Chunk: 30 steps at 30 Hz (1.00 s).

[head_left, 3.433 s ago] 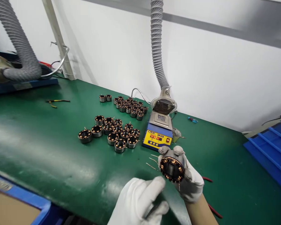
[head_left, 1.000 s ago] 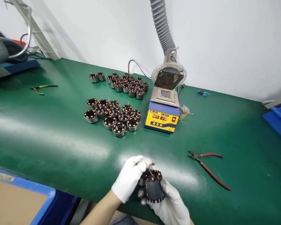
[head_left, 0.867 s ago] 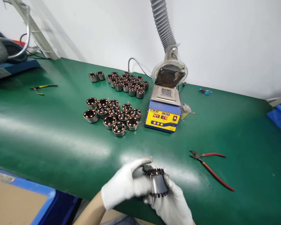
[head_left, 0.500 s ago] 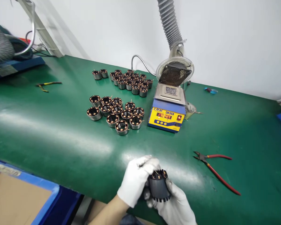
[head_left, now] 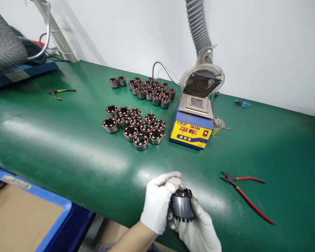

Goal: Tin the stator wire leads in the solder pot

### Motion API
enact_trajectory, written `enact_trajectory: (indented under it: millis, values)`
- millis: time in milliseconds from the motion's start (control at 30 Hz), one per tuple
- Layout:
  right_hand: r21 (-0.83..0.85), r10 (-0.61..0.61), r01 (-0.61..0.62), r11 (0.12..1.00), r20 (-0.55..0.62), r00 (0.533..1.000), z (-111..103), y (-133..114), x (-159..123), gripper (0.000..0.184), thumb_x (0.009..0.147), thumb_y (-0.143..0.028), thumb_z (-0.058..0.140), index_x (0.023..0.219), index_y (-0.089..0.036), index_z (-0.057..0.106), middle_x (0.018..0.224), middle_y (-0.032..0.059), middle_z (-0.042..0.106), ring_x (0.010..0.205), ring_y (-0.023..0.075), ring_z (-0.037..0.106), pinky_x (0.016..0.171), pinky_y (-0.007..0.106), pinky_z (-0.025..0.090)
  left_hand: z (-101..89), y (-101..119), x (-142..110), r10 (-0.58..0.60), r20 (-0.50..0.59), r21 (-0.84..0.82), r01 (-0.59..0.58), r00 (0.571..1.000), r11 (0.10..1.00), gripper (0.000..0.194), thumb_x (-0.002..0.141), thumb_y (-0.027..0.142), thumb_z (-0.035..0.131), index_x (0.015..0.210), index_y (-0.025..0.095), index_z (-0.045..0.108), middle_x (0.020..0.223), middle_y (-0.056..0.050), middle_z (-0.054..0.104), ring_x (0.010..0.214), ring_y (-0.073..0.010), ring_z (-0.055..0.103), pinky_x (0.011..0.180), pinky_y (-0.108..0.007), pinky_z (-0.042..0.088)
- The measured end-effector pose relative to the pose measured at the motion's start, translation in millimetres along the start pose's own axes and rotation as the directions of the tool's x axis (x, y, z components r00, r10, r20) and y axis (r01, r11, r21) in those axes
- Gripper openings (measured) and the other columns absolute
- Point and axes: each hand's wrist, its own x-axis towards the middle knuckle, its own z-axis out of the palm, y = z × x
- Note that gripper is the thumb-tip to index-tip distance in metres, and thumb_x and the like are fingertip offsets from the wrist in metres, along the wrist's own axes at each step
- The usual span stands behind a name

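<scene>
Near the table's front edge, my gloved right hand is wrapped around a motor stator, a dark grey cylinder with black toothed ends and copper windings. It is tilted slightly, its wound end up. My left hand, also in a white glove, is closed against the stator's upper rim from the left. Its fingertips are partly hidden, so whether a wire is pinched there I cannot make out. Red-handled cutters lie with handles spread to the right of my hands.
Several stators stand in a cluster mid-table, more stators behind them. A yellow-and-blue solder pot with digital readouts sits under an extraction hose. Yellow-handled pliers lie far left. A blue bin stands front left.
The camera view has shifted, moving everything slightly rightward in the picture. The stator has turned a little in my hands, and my left fingers cover the wire end that showed at its top.
</scene>
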Motion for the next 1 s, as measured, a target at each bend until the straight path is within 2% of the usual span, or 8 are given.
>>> enact_trajectory:
  millis: [133, 200, 333, 400, 500, 667, 767, 1000]
  values:
    - [0.072, 0.017, -0.018, 0.997, 0.017, 1.0, 5, -5, 1, 0.039, 0.078, -0.05, 0.065, 0.104, -0.022, 0.067, 0.09, 0.0061, 0.072, 0.073, 0.0182, 0.067, 0.056, 0.024, 0.049, -20.0, 7, 11, 0.112, -0.137, -0.007, -0.114, 0.984, 0.994, 0.033, 0.063, 0.037, 0.073, 0.087, 0.015, 0.068, 0.074, -0.006, 0.07, 0.077, -0.0227, 0.067, 0.078, -0.032, 0.052]
    - [0.067, 0.023, -0.021, 0.998, -0.029, 0.999, 5, -6, 3, 0.043, 0.075, -0.055, 0.064, 0.104, -0.023, 0.067, 0.09, 0.0045, 0.072, 0.079, 0.0197, 0.067, 0.062, 0.028, 0.051, -30.5, 8, 8, 0.081, 0.144, 0.216, -0.112, 0.986, 0.97, 0.052, 0.056, 0.029, 0.079, 0.104, 0.015, 0.066, 0.099, -0.011, 0.069, 0.095, -0.0275, 0.063, 0.086, -0.036, 0.049]
    - [0.028, 0.032, -0.03, 0.999, -0.092, 0.995, 3, -5, 4, 0.046, 0.072, -0.063, 0.06, 0.098, -0.026, 0.068, 0.097, 0.0045, 0.072, 0.092, 0.0234, 0.065, 0.077, 0.039, 0.052, -31.7, 9, -2, 0.034, 0.605, 0.509, -0.419, 0.796, 0.752, 0.079, 0.04, 0.006, 0.083, 0.115, 0.022, 0.061, 0.115, -0.006, 0.062, 0.106, -0.0283, 0.054, 0.097, -0.036, 0.04]
    - [0.025, 0.045, -0.043, 0.999, -0.087, 0.995, 3, -4, 3, 0.045, 0.074, -0.063, 0.059, 0.098, -0.026, 0.069, 0.096, 0.0049, 0.072, 0.089, 0.0239, 0.066, 0.078, 0.041, 0.051, -22.1, 12, -6, -0.015, 0.58, 0.531, -0.364, 0.815, 0.765, 0.053, 0.046, 0.01, 0.081, 0.096, 0.021, 0.067, 0.093, -0.001, 0.064, 0.087, -0.023, 0.057, 0.082, -0.031, 0.045]
    - [0.034, 0.045, -0.043, 0.998, -0.065, 0.997, 2, -3, 0, 0.04, 0.078, -0.056, 0.06, 0.099, -0.024, 0.07, 0.093, 0.0051, 0.073, 0.083, 0.0215, 0.067, 0.078, 0.039, 0.051, -5.8, 16, -9, -0.06, 0.357, 0.47, -0.124, 0.932, 0.874, 0.006, 0.06, 0.018, 0.067, 0.067, 0.019, 0.067, 0.073, -0.001, 0.062, 0.075, -0.0204, 0.057, 0.069, -0.027, 0.045]
    - [0.022, 0.09, -0.09, 0.996, 0.001, 0.996, 2, -3, -3, 0.046, 0.077, -0.057, 0.062, 0.091, -0.014, 0.072, 0.081, 0.0082, 0.073, 0.066, 0.0177, 0.067, 0.061, 0.028, 0.051, 1.3, 9, -3, -0.149, 0.069, 0.024, 0.148, 0.986, 0.989, 0.014, 0.056, 0.026, 0.074, 0.064, 0.017, 0.066, 0.062, -0.001, 0.065, 0.057, -0.0154, 0.056, 0.059, -0.025, 0.047]
    - [0.029, 0.077, -0.077, 0.997, 0.009, 0.997, 6, -4, -4, 0.047, 0.076, -0.054, 0.063, 0.101, -0.015, 0.07, 0.078, 0.0067, 0.071, 0.057, 0.0149, 0.063, 0.055, 0.026, 0.049, -3.4, 7, 4, -0.097, -0.071, -0.298, 0.072, 0.993, 0.952, 0.036, 0.049, 0.037, 0.086, 0.07, 0.018, 0.066, 0.058, 0.002, 0.063, 0.059, -0.0126, 0.059, 0.068, -0.023, 0.05]
    - [-0.161, -0.11, 0.08, 0.984, -0.188, 0.976, 14, 2, -3, 0.04, 0.067, -0.043, 0.077, 0.1, -0.023, 0.067, 0.098, 0.0061, 0.072, 0.09, 0.0237, 0.066, 0.081, 0.037, 0.05, -4.9, 24, -10, -0.198, 0.153, 0.16, 0.173, 0.968, 0.972, 0.007, 0.056, 0.017, 0.07, 0.063, 0.016, 0.07, 0.057, -0.001, 0.064, 0.065, -0.0195, 0.061, 0.064, -0.027, 0.05]
